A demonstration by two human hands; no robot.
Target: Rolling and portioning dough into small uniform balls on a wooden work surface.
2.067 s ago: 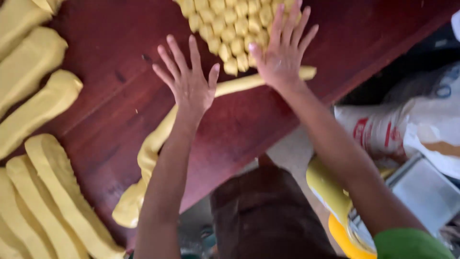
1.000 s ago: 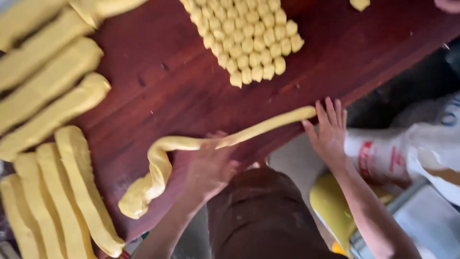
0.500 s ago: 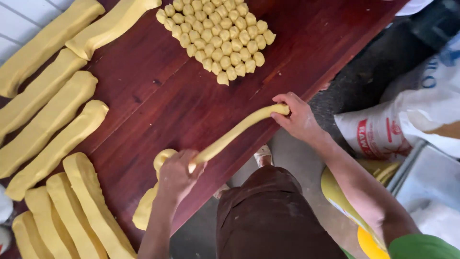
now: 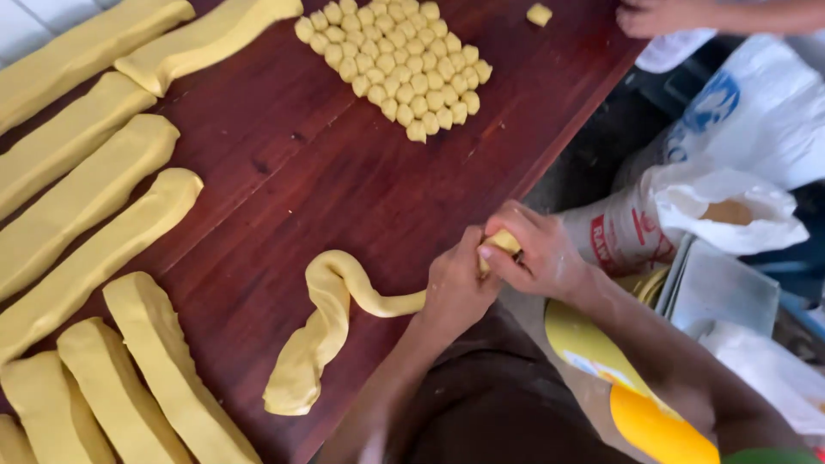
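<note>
Head view: at the near edge of the dark red wooden tabletop [image 4: 284,163], the left hand [image 4: 455,288] and the right hand [image 4: 537,253] meet, each with its grip closed on the thin end of a yellow dough rope [image 4: 331,322], which curls back onto the tabletop and thickens toward its far end. Beyond the rope on the tabletop lies a cluster of small cut dough pieces [image 4: 395,64], thick dough logs [image 4: 86,249] lie to the rope's left, and another person's hand [image 4: 657,15] rests at the tabletop's far corner, above an open white sack [image 4: 713,210] beside the tabletop.

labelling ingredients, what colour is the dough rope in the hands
Yellow dough rope, held by left hand and right hand; head view.
</note>
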